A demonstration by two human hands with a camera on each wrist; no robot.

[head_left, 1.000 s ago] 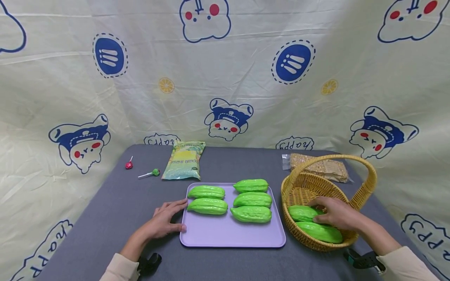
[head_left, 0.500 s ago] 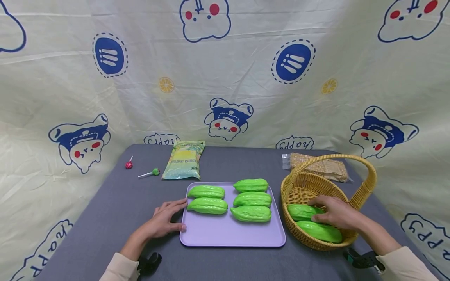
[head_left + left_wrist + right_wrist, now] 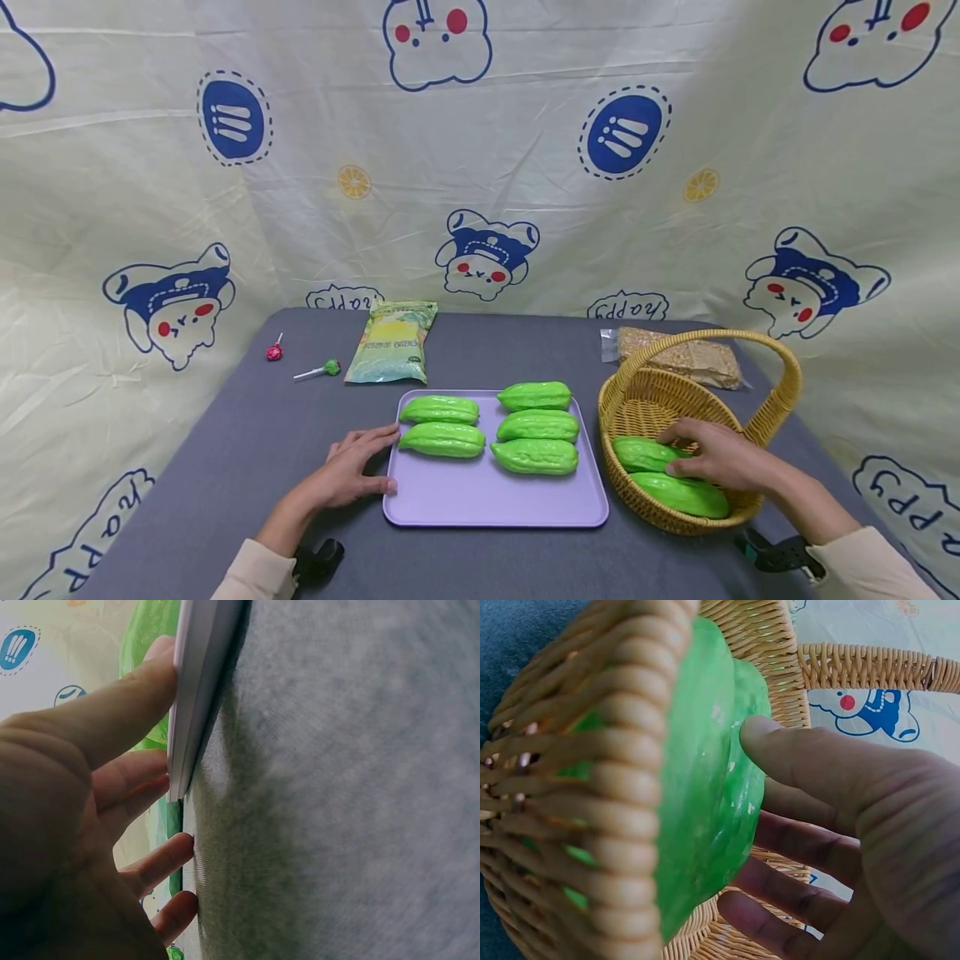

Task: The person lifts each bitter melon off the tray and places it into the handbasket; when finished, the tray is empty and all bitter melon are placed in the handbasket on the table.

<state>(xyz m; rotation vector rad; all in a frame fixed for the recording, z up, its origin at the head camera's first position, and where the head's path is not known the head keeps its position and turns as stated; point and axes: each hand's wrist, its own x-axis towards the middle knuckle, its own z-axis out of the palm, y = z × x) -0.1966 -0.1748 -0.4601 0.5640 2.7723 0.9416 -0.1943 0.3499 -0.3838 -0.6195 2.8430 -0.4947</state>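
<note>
In the head view my left hand (image 3: 350,472) rests at the left edge of the lilac tray (image 3: 495,504), thumb and fingertips touching its rim (image 3: 196,697). Several green bitter melons (image 3: 535,457) lie on that tray in two columns. My right hand (image 3: 720,454) reaches into the wicker basket (image 3: 611,408), where two more bitter melons lie side by side. It holds the rear bitter melon (image 3: 641,452), thumb on the near side and fingers beyond. The front bitter melon (image 3: 682,495) lies below the thumb. In the right wrist view the basket rim (image 3: 630,772) partly covers the melons.
Behind the tray stands a green-yellow packet (image 3: 393,342). A green lollipop (image 3: 330,367) and a red lollipop (image 3: 275,352) lie to its left. A clear bag of grains (image 3: 682,354) sits behind the basket, whose tall handle (image 3: 783,392) arches over it.
</note>
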